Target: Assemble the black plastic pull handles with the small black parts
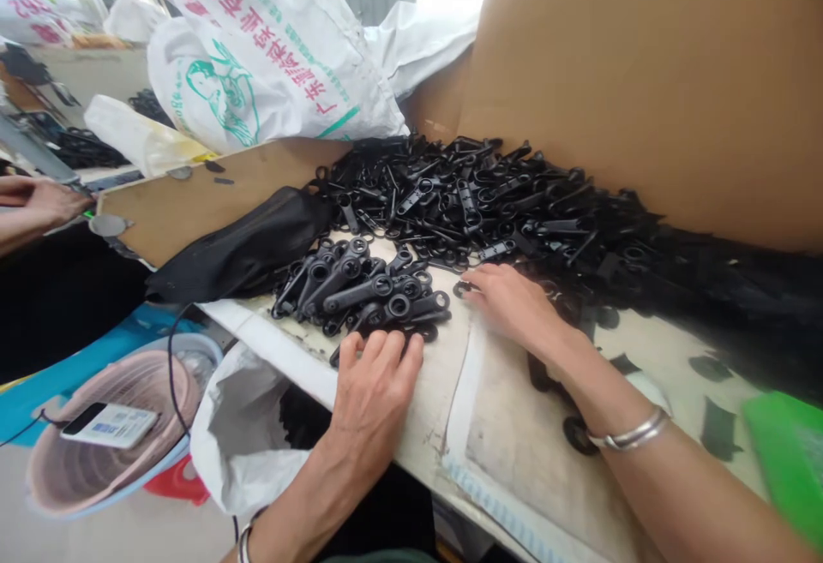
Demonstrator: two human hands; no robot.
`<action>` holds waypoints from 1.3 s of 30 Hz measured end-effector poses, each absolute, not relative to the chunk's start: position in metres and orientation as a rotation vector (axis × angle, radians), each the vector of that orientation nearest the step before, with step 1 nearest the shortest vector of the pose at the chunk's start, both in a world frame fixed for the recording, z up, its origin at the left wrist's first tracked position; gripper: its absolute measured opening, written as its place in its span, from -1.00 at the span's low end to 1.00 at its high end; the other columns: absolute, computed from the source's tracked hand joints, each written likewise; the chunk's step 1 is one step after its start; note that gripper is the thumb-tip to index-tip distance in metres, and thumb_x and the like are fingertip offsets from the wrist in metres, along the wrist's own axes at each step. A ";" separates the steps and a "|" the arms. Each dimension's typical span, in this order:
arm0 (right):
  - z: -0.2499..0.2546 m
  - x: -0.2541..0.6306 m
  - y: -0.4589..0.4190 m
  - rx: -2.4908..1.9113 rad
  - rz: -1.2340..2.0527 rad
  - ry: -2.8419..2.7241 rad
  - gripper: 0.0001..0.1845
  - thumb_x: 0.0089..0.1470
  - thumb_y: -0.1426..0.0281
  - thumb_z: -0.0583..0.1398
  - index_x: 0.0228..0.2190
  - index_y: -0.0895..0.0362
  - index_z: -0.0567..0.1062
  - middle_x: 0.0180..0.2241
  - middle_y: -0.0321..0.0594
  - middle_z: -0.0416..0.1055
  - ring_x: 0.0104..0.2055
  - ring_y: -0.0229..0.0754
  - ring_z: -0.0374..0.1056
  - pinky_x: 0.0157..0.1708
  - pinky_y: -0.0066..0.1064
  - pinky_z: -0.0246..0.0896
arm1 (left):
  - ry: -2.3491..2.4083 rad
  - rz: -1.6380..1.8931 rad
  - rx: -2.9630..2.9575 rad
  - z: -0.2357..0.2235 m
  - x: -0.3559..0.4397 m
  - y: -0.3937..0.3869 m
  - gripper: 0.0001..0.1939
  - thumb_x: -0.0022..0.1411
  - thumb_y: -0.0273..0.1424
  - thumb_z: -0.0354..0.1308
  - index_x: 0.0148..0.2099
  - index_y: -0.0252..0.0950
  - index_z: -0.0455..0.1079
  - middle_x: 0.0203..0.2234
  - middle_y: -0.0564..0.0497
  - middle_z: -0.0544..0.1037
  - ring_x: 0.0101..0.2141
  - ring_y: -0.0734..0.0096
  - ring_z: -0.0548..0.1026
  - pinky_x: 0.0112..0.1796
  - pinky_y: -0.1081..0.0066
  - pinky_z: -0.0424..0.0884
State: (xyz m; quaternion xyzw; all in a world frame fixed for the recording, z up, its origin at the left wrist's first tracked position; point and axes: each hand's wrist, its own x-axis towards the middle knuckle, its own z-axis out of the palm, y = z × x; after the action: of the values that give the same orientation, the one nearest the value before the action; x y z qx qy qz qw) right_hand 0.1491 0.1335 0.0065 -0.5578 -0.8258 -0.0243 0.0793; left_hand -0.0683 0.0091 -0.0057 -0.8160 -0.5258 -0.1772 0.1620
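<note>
My left hand is at the front of a small heap of black plastic link arms with ringed ends. Its fingers curl down over a black part at the heap's near edge, and the fingertips are hidden. To the right, my right hand pinches a black plastic link arm, whose ring end pokes out past the fingers. Just beyond it rises a much larger pile of the same black arms, lying every which way.
A cardboard wall backs the pile. At left are a black cloth bag, a printed white sack, and a pink basket with a white device. An open white bag hangs by the table edge. Another person's hand shows far left.
</note>
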 end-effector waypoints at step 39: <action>0.034 0.244 0.095 -1.310 0.344 -2.716 -0.69 0.20 0.38 0.05 -0.41 0.06 0.58 -0.31 -0.18 0.57 -0.28 -0.13 0.49 -0.25 -0.34 0.37 | -1.508 -0.639 -2.379 -0.005 -0.086 0.022 -0.70 0.26 -0.36 0.28 0.02 -0.29 0.44 -0.29 -0.02 0.55 -0.27 0.22 0.45 -0.14 0.13 0.07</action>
State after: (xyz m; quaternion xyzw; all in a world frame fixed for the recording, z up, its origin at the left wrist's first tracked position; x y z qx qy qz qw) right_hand 0.2441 0.0950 0.0342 -0.4311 -0.8936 0.1130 0.0532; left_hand -0.0857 0.0224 -0.0051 -0.8171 -0.5180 -0.2194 0.1262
